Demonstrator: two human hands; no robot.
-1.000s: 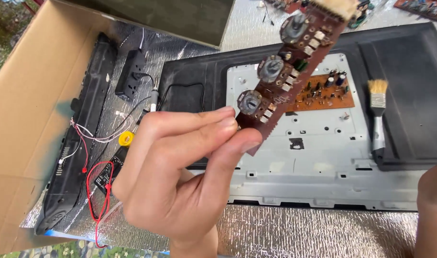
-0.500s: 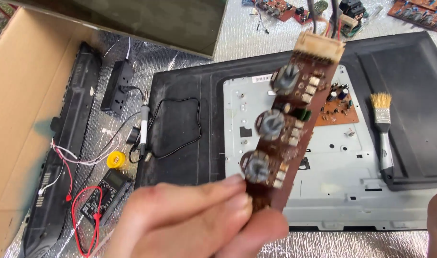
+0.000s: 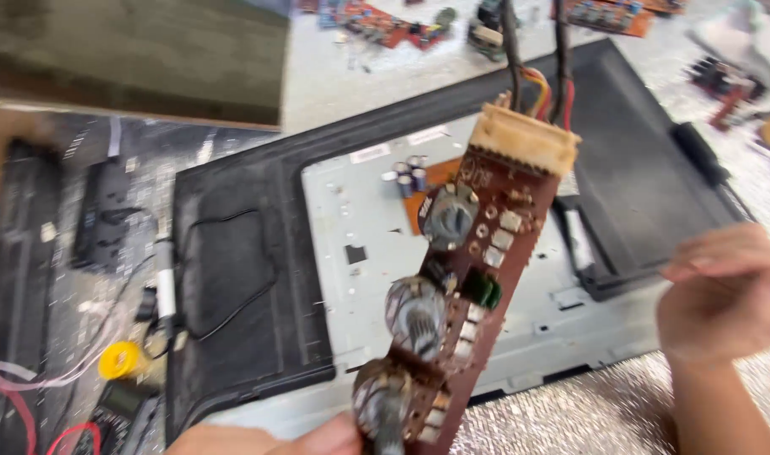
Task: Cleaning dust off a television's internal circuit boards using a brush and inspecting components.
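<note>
Head view: a long brown circuit board (image 3: 469, 295) fills the middle of the frame, its long axis running from the bottom centre up and to the right. Three round knob shafts sit along it in a row, and a cream connector block (image 3: 524, 139) caps its upper end, with dark and coloured wires leaving toward the top edge.

The left hand (image 3: 267, 440) shows only at the bottom edge, just left of centre. Its fingers (image 3: 330, 434) touch the board's lower end beside the lowest knob and appear closed on it, though most of the hand is cut off by the frame. So the board stands up and away from this hand, toward the upper right.

The right hand (image 3: 722, 303) is at the right edge, level with the board's middle and apart from it. Its fingers are loosely curled, holding nothing, with the tips pointing left toward the board. It is the farther hand.

Behind the board lies a black panel shell (image 3: 233, 278) with a grey metal plate (image 3: 360, 227) inside, on the bench (image 3: 570, 413). A yellow roll (image 3: 120, 360) lies at lower left.
</note>
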